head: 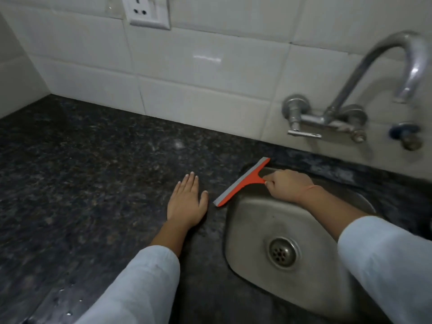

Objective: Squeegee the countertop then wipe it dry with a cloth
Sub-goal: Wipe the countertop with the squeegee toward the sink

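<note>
Half done at most: squeegee gripped in right hand at sink rim, left hand flat on countertop; droplets near left, wiping dry to come.

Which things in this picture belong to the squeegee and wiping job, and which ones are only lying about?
For the job: squeegee, gripped by the right hand; countertop, with the left hand flat on it. No cloth shows.
Only lying about: sink, tap, wall socket.
</note>
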